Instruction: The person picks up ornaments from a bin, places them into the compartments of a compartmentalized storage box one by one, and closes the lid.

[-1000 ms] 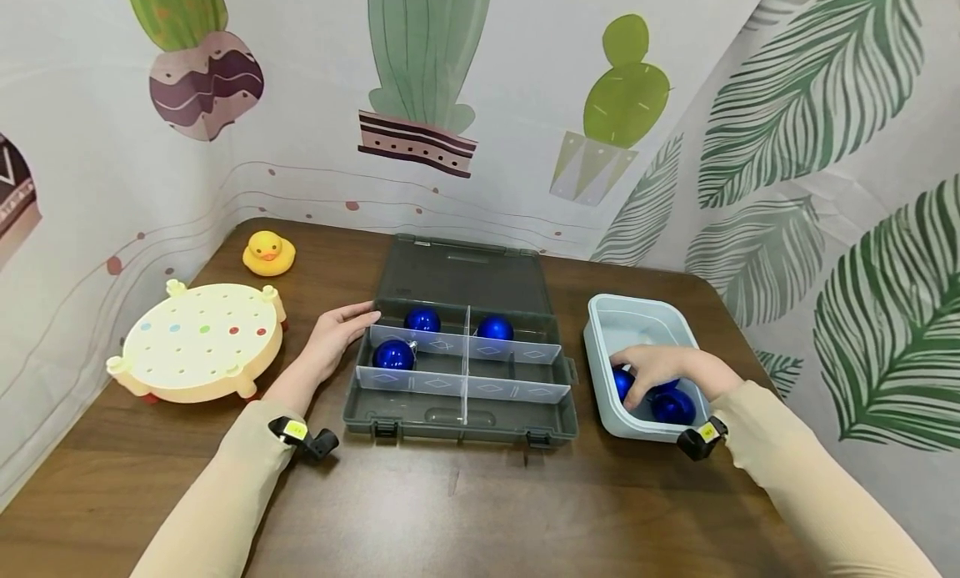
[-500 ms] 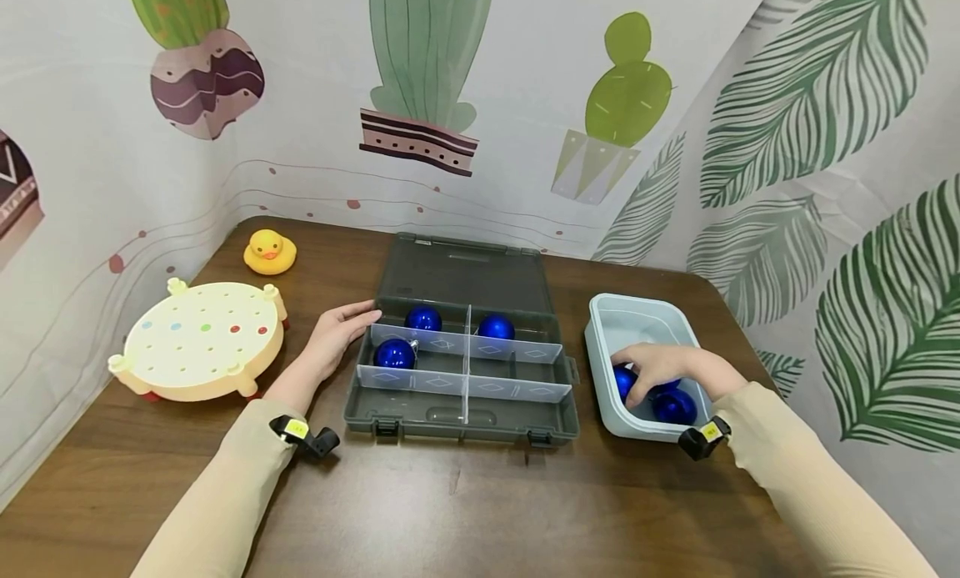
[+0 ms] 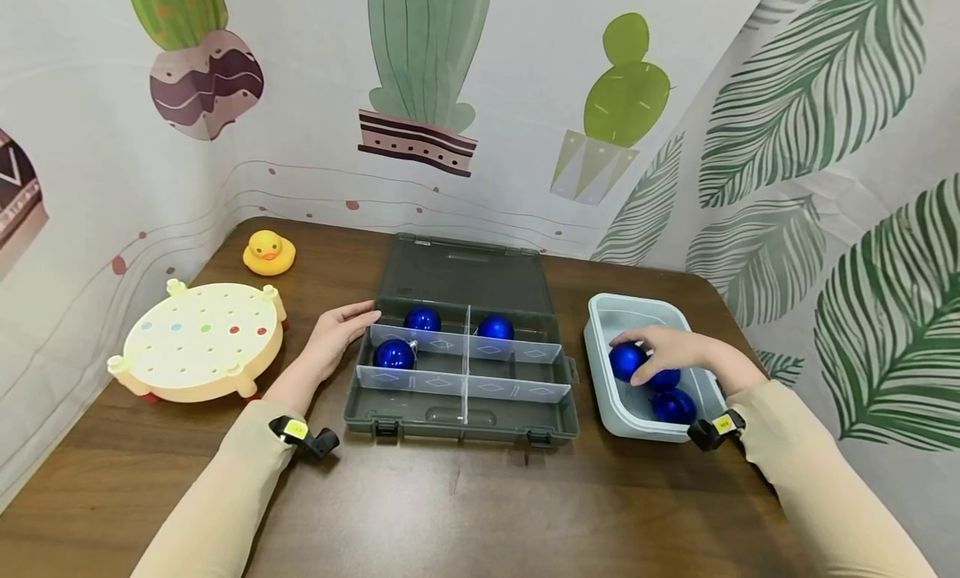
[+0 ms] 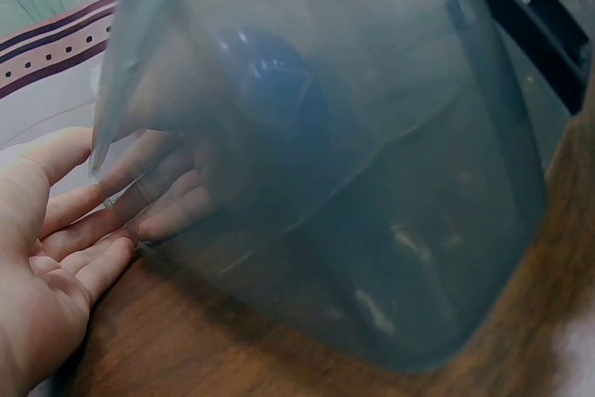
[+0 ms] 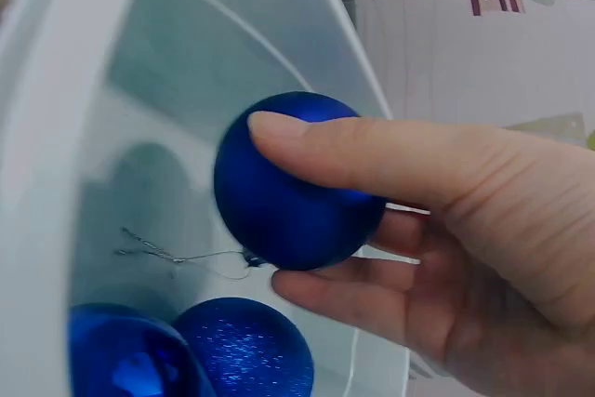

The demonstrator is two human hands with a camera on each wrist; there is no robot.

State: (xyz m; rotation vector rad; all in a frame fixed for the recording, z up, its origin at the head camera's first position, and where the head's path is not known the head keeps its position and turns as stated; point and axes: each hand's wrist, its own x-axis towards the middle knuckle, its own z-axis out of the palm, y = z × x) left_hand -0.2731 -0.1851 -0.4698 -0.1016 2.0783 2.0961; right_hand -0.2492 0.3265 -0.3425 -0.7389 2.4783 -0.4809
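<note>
My right hand (image 3: 667, 350) holds a matte blue Christmas bauble (image 5: 279, 178), thumb across its front and fingers behind it. A thin wire loop hangs from the bauble. Beneath the hand, a shiny bauble (image 3: 674, 407) and a glittery bauble (image 5: 246, 350) lie in the pale blue bin (image 3: 609, 394). My left hand (image 3: 333, 338) touches the back left corner of the grey divided case (image 3: 423, 428), its fingers mostly straight. The case lies with its lid open behind it. Two baubles (image 3: 422, 319) (image 3: 393, 354) sit in left compartments, and another bauble (image 3: 495, 327) in the back right one.
On the left of the wooden table (image 3: 450, 511) stands a cream pegboard toy (image 3: 202, 340) with short legs. A yellow rubber duck (image 3: 268, 253) sits behind it. A printed cloth backdrop (image 3: 525, 86) hangs behind and to the right of the table.
My right hand has risen a little inside the bin, lifting the matte blue bauble and uncovering another bauble beneath. The left hand and the case stay where they were.
</note>
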